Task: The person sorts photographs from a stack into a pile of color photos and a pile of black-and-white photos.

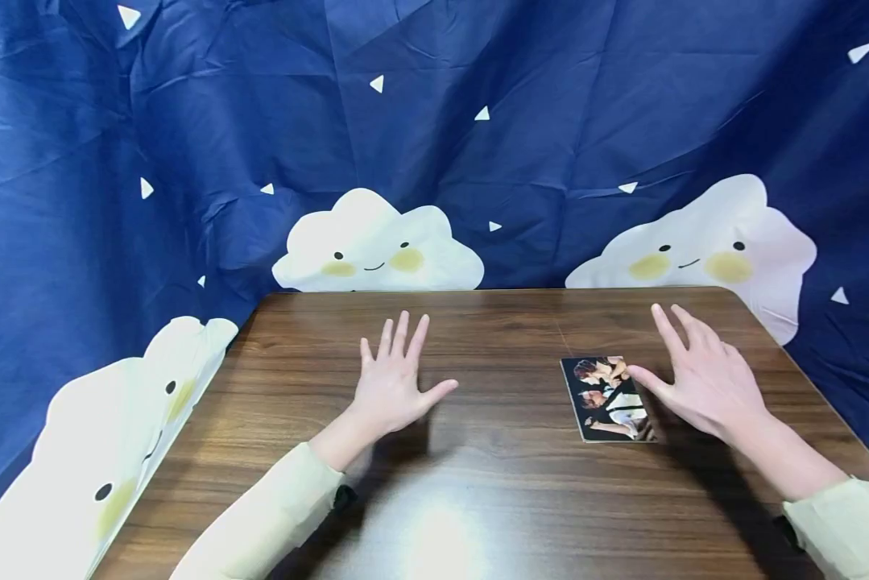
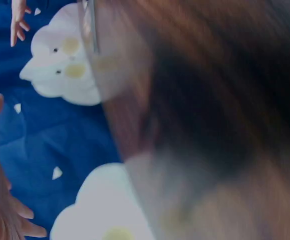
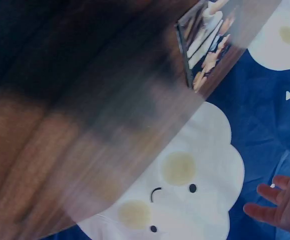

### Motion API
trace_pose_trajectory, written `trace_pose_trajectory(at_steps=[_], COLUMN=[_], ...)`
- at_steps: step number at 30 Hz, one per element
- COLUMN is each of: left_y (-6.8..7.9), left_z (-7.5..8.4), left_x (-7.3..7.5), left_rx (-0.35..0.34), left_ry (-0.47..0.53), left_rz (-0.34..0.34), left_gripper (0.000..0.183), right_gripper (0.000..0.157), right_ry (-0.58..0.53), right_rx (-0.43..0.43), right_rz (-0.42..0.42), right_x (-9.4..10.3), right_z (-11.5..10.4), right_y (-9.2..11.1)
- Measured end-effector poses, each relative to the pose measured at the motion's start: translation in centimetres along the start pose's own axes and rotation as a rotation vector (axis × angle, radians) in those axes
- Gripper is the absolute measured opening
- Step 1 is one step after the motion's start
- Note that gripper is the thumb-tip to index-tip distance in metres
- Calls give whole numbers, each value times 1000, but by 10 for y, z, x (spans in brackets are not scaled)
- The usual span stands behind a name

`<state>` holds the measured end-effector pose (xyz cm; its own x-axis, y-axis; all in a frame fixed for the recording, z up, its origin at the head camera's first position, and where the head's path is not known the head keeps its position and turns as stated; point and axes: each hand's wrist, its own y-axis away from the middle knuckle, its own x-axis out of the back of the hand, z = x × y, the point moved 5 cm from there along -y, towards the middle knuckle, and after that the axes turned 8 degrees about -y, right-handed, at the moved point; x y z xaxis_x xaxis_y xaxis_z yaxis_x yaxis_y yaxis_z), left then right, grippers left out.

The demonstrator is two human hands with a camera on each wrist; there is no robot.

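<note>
On the right part of the table lies a thin, flat rectangular photo item point(image 1: 608, 403), its face printed with people on a black ground. Whether it is a booklet, a card or a stack, I cannot tell. My right hand point(image 1: 713, 383) is just right of it, fingers spread; the thumb tip overlaps the item's right edge in the head view, though contact is unclear. My left hand point(image 1: 391, 391) has its fingers spread over the left-middle of the table and holds nothing. In the right wrist view the photo item point(image 3: 207, 42) shows at the top, with fingers point(image 3: 265, 212) at lower right.
The brown wood-grain table point(image 1: 492, 338) has rounded far corners and a bright glare spot near its front. Behind it and along the left hangs a blue cloth point(image 1: 441, 145) with white clouds and small triangles. Both sleeves are pale, with a dark band under each cuff.
</note>
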<state>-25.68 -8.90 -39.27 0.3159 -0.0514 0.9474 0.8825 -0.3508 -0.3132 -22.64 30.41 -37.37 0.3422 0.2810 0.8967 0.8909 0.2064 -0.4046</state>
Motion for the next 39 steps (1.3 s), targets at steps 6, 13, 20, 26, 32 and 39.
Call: trace_pose_trajectory(at_steps=[6, 13, 20, 26, 32, 39], left_y=[-12, -26, -32, -33, -34, -35], left_z=[31, 70, 114, 144, 163, 181], left_x=[-17, -36, -56, -72, -82, -94], left_rx=[-35, -50, -59, -13, -8, 16], left_ry=[132, 324, 457, 526, 535, 491], left_rz=[19, -7, -106, -186, -214, -256], left_gripper=[104, 102, 101, 99, 94, 91], right_gripper=[93, 92, 93, 89, 84, 83], right_ry=[-109, -237, -374, -459, -496, -489], right_rx=[-37, -134, -174, -130, -84, -80], right_rz=[-49, -148, -243, -270, -261, -284], right_x=[-11, -28, -42, -55, -66, -78], right_z=[10, 27, 41, 43, 39, 37], right_y=[8, 23, 33, 37, 37, 45])
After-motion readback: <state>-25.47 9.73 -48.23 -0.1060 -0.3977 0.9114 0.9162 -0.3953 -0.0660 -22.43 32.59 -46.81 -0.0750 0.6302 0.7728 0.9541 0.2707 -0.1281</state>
